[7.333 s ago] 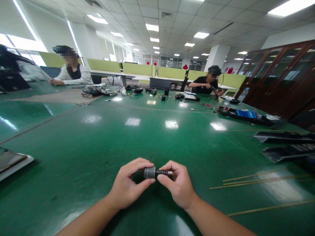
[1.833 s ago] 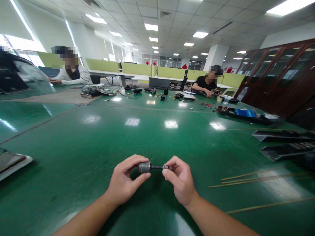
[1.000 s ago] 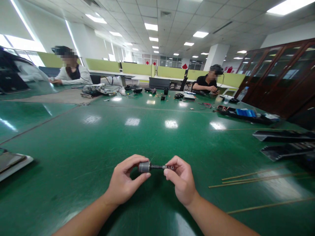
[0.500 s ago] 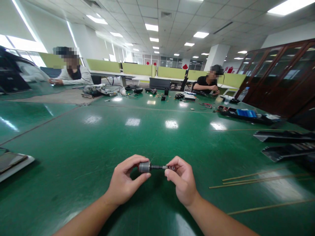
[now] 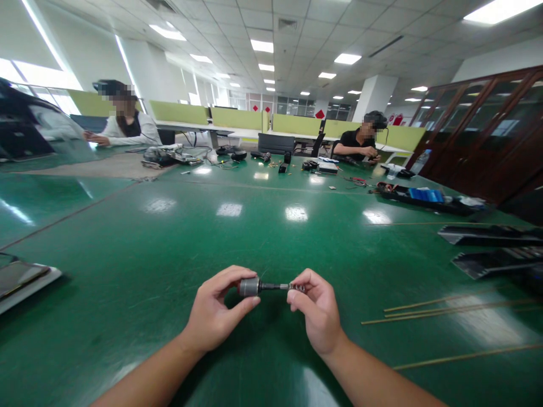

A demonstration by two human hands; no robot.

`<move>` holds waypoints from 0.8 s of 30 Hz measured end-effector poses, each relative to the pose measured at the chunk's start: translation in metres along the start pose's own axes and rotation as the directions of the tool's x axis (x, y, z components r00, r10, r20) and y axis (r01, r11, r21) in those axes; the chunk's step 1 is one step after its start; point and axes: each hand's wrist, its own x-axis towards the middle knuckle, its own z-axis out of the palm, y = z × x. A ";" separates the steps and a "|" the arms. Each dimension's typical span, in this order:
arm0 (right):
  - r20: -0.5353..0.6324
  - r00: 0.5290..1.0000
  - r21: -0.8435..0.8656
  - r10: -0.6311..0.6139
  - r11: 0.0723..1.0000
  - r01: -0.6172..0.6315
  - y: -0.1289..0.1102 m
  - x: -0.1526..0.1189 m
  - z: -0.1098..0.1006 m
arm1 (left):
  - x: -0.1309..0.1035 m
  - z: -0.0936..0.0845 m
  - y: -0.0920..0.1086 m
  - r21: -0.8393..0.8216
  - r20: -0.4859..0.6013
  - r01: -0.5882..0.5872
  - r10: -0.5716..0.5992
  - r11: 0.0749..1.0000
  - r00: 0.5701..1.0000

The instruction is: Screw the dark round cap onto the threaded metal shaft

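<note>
Above the green table point(image 5: 203, 237), my left hand point(image 5: 218, 311) grips a grey metal cylinder point(image 5: 249, 287) between thumb and fingers. A thin dark shaft point(image 5: 274, 286) sticks out of the cylinder toward the right. My right hand point(image 5: 316, 311) pinches a small metal spring point(image 5: 297, 288) at the shaft's right end. Whether the shaft's tip still sits inside the spring cannot be made out.
Thin yellowish rods point(image 5: 441, 312) and black metal channels point(image 5: 479, 234) lie at the right. A black tray point(image 5: 399, 198) holds blue items. A phone point(image 5: 21, 277) rests on a white object at the left. Two people sit across the table among tools and parts.
My right hand has shifted slightly to the right with the spring, so more of the shaft's right end shows. My left hand and the cylinder have hardly moved.
</note>
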 end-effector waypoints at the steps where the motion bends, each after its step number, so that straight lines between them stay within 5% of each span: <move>1: -0.025 1.000 0.051 0.019 0.999 -0.017 0.001 0.001 0.000 | 0.000 0.000 0.000 -0.005 -0.005 0.007 -0.007 1.000 1.000; 6: -0.191 0.977 0.181 0.098 0.981 -0.063 0.003 0.007 0.002 | 0.002 0.001 -0.001 -0.132 -0.027 0.140 -0.145 0.981 0.989; 10: -0.172 0.980 0.186 0.100 0.980 -0.068 0.004 0.009 0.005 | 0.006 0.004 -0.002 -0.352 -0.040 0.313 -0.348 0.882 0.937; 18: -0.147 0.982 0.174 0.119 0.980 -0.093 0.000 0.006 0.006 | 0.012 0.003 0.011 -0.486 -0.131 0.363 -0.477 0.795 0.869; 21: -0.143 0.979 0.189 0.148 0.975 -0.119 -0.002 0.003 0.005 | 0.012 -0.010 0.023 -0.505 -0.098 0.419 -0.533 0.754 0.841; 24: -0.132 0.979 0.199 0.157 0.972 -0.129 -0.004 0.001 0.005 | -0.002 -0.043 0.029 -0.378 -0.082 0.481 -0.547 0.791 0.833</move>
